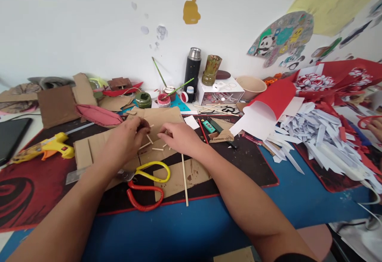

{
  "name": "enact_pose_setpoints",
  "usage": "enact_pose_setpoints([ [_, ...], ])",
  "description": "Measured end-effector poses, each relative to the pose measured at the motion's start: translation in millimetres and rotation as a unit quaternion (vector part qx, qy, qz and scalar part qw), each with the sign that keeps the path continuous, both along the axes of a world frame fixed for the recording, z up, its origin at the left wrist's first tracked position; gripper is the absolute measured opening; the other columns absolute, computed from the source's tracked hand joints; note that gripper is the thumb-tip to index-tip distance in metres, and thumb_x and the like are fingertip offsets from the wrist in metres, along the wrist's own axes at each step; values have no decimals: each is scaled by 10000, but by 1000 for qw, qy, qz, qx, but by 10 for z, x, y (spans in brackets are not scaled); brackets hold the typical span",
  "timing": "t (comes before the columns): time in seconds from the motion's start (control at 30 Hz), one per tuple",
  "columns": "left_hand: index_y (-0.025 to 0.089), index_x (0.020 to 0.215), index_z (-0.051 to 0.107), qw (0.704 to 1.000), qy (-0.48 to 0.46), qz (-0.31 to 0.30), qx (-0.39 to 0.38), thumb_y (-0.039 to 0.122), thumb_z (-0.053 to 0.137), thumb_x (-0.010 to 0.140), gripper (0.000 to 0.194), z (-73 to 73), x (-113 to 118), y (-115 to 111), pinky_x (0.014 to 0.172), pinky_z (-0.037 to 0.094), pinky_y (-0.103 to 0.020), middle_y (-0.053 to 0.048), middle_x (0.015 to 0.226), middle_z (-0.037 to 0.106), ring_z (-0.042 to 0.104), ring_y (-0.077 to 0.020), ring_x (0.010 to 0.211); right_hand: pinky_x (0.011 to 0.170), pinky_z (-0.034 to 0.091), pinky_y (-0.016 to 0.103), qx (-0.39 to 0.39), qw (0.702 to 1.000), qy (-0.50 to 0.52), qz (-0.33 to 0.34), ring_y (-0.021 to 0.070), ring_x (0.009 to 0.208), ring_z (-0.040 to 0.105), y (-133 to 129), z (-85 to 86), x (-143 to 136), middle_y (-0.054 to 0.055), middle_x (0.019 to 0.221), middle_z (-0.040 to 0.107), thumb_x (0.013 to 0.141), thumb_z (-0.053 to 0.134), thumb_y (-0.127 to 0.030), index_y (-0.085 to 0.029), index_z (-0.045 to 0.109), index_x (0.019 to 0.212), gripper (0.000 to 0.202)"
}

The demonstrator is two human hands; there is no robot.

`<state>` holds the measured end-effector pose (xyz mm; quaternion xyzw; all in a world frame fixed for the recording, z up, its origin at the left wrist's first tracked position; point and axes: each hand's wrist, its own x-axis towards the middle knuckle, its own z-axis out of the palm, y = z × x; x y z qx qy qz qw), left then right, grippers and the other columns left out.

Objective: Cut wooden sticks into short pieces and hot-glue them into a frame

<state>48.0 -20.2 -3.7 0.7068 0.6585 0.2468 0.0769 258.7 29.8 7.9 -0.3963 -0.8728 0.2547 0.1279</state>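
My left hand (127, 138) is closed in a pinch above the cardboard, with a short thin wooden stick (149, 139) at its fingertips. Facing it, my right hand (178, 135) has its fingers curled together; whatever they may hold is hidden. Beneath both lie several cut stick pieces (157, 149) on brown cardboard (161, 115). A longer wooden stick (185, 180) crosses a stained cardboard strip (195, 173) nearer me. Scissors with one yellow and one red handle (145, 205) rest below my left wrist, their blades partly covered by it.
A yellow glue gun (58, 146) lies at left. Paint jars (143, 99), a black flask (192, 69) and a white box (221, 91) stand along the wall. White paper strips (319, 131) pile up at right, near another person's hand (375, 129).
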Motion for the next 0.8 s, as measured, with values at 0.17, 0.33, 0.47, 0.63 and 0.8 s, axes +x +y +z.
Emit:
enact_pose_setpoints([
  [0.17,243,1242,695,998,-54,38,-11,400,513,934,391,43,-45,-33,818,569,-407,-79,1004,817,764,-310,930,702,375,287,-35,998,-2,60,177,834,699,-60,68,0,25,922,803,1073,673,-410,-212,783,1110,230],
  [0.33,208,1200,767,999,-40,-2,20,408,447,967,444,17,-49,-16,949,580,-452,-128,1114,812,757,-338,1085,741,395,312,14,992,-77,102,237,932,738,-125,79,-15,55,983,827,1045,709,-471,-230,797,1106,264],
  [0.47,204,1114,765,999,-45,2,30,400,437,970,408,15,-48,-11,991,574,-459,-139,1160,816,754,-335,1120,746,414,327,44,986,-111,116,263,966,758,-147,54,-21,73,1027,839,1040,711,-428,-222,792,1130,239],
  [0.63,230,1072,689,997,-58,43,-5,431,480,932,323,97,1,-47,900,577,-441,-129,1161,829,772,-332,1042,766,441,344,74,982,-132,112,273,980,769,-162,29,-23,95,1065,841,1077,632,-362,-211,782,1121,217],
  [0.8,267,979,636,995,-80,50,-30,488,492,922,269,194,20,-73,758,544,-389,-63,887,810,745,-285,815,755,443,355,87,981,-135,108,282,965,769,-170,12,-32,100,1056,841,1083,614,-349,-204,777,1119,220],
])
